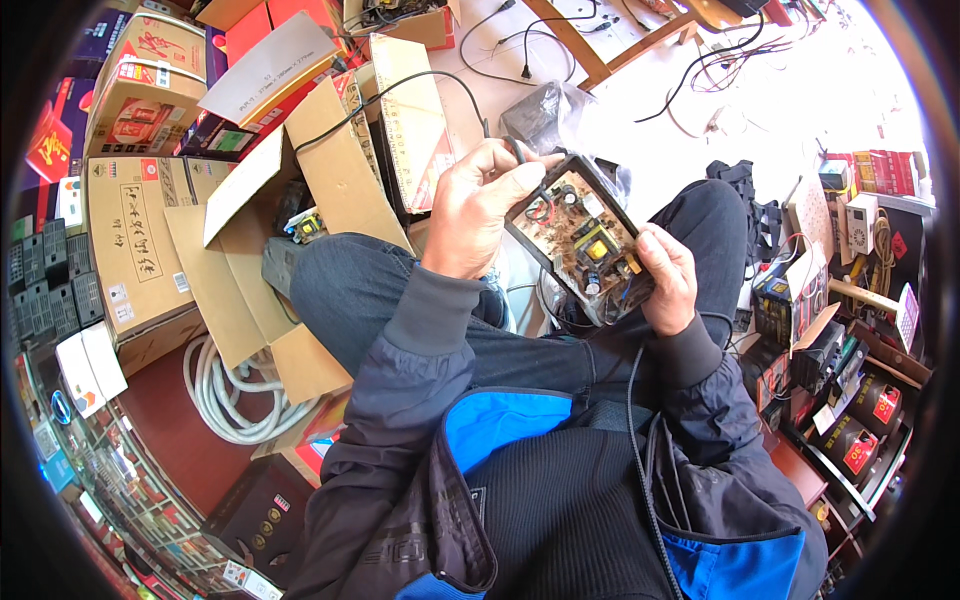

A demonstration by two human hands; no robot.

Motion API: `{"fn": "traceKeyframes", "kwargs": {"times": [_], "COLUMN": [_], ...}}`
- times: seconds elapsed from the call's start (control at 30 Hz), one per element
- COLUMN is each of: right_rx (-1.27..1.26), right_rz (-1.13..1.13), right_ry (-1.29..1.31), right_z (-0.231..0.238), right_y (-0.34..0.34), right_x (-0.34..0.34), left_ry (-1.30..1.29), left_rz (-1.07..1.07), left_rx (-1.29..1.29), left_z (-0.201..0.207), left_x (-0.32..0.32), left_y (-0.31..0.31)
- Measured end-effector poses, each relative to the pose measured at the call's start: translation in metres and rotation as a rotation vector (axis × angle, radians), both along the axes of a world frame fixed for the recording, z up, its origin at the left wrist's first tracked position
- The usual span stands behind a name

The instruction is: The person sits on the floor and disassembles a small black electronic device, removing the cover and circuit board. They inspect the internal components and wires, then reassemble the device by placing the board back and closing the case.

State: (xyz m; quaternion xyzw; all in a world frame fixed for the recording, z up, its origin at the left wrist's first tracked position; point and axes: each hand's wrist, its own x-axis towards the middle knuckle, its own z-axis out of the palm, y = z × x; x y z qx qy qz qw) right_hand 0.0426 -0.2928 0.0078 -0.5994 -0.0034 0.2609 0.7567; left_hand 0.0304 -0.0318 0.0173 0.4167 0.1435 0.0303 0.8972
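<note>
Above my lap, an opened black power adapter case [628, 225] shows a dusty circuit board [578, 236] with a yellow transformer, capacitors and thin wires. My right hand [667, 277] grips the case by its right edge, thumb on top. At the case's upper left corner, my left hand [470, 215] is closed in a pinch on a black cable [441, 73]. That cable loops up and left toward an open cardboard box. The case is tilted, board side up; its underside is hidden.
An open cardboard box [235, 290] with electronic parts stands left of my knee, beside coiled white hose [225, 400]. Stacked cartons [135, 235] rise behind it. A wooden stool leg [595, 70] and loose cables lie ahead. Shelves with boxes [850, 400] line the right.
</note>
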Motion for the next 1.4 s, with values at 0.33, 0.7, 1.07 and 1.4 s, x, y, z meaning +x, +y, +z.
{"fn": "traceKeyframes", "kwargs": {"times": [0.33, 0.7, 1.07, 1.4], "right_rx": [0.054, 0.043, 0.076, 0.097], "right_rz": [-0.003, -0.019, -0.017, -0.057], "right_ry": [0.021, 0.022, 0.158, 0.172], "right_z": [-0.003, 0.0, 0.002, 0.002], "right_y": [-0.004, -0.005, -0.008, 0.002], "right_x": [0.001, 0.005, 0.019, 0.019], "left_ry": [0.006, 0.083, 0.028, 0.019], "left_rz": [-0.08, -0.113, -0.146, -0.13], "left_rx": [0.16, -0.135, -0.35, -0.319], "left_z": [-0.01, -0.012, -0.018, -0.016], "left_x": [0.002, 0.002, 0.004, 0.006], "left_y": [0.001, 0.003, 0.0, 0.004]}}
